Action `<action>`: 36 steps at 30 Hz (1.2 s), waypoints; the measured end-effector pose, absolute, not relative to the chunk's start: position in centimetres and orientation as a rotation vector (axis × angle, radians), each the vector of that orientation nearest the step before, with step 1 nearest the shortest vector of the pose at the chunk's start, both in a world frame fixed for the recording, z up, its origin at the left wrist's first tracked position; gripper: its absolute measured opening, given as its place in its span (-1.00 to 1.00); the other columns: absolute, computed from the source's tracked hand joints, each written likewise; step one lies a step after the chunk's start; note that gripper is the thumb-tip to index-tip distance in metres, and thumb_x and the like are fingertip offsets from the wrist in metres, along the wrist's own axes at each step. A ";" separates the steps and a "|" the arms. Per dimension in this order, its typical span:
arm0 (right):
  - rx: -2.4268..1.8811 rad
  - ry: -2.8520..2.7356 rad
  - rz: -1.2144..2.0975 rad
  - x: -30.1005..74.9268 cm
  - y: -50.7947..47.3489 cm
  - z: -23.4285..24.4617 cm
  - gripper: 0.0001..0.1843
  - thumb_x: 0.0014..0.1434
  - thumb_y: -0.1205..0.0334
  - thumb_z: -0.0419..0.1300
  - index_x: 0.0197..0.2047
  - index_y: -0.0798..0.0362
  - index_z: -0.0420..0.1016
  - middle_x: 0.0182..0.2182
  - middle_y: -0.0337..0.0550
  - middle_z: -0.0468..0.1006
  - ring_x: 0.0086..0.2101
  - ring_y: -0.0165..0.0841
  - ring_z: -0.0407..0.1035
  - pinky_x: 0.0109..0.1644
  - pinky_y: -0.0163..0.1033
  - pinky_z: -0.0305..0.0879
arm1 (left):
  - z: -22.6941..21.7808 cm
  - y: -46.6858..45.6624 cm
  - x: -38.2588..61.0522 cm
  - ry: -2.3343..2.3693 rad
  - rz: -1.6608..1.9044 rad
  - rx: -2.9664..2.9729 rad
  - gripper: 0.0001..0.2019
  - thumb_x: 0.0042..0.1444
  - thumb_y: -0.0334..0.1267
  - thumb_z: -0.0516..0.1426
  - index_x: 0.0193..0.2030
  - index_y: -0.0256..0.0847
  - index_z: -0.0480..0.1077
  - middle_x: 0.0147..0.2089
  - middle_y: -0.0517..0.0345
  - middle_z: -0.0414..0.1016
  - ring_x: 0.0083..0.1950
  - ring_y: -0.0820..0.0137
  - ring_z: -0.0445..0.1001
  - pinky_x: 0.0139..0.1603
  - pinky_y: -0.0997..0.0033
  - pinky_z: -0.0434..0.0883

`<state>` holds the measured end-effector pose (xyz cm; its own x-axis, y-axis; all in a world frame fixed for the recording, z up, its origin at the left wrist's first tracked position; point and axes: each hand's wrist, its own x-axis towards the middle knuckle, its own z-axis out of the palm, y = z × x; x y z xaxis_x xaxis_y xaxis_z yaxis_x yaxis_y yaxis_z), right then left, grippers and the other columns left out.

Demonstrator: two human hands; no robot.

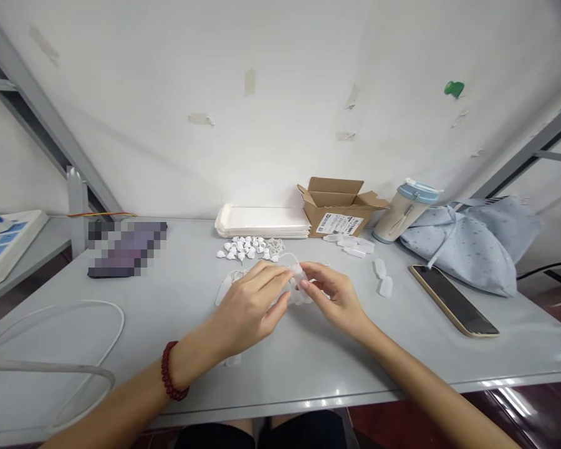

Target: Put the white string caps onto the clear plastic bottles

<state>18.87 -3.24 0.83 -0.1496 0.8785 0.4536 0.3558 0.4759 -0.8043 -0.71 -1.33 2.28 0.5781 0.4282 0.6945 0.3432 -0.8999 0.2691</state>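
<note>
Near the middle of the table, both hands meet at a small white cap (297,269) with a thin cord, set at a translucent plastic sleeve (301,278). The fingertips of my left hand (252,296) close on the cap, its thumb lower down and a little apart. My right hand (334,293) pinches the sleeve between thumb and fingers. Whether cap and sleeve are joined I cannot tell. Beneath and behind the hands lie more translucent pieces, partly hidden, one a sleeve (223,290) at left. Behind them is a pile of white caps (245,247) with cords (275,247).
At the back stand white trays (266,219), an open cardboard box (339,209) and a bottle (404,212). Loose sleeves (355,251) lie before the box. At right are a blue cloth bag (467,240) and a phone (453,300); at left, a white cable (116,305) and a blurred-out object (133,249).
</note>
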 end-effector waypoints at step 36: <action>-0.701 -1.126 1.731 18.6 -2.7 0.6 -0.76 0.21 0.20 0.21 -0.06 0.04 0.53 -0.32 -0.13 0.59 -0.28 -0.39 0.48 -0.11 -0.26 0.35 | 2.6 -1.6 -0.5 0.716 1.155 2.911 -0.61 0.14 -0.27 0.19 0.07 -0.39 0.29 0.01 -0.16 0.38 0.07 0.10 0.31 0.05 0.04 0.39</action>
<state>18.56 -2.74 0.61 -0.4105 0.9116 0.0216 -0.3895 -0.1539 -0.9081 -0.53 -1.61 2.61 0.6426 0.3781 0.6664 0.4289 -0.8982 0.0960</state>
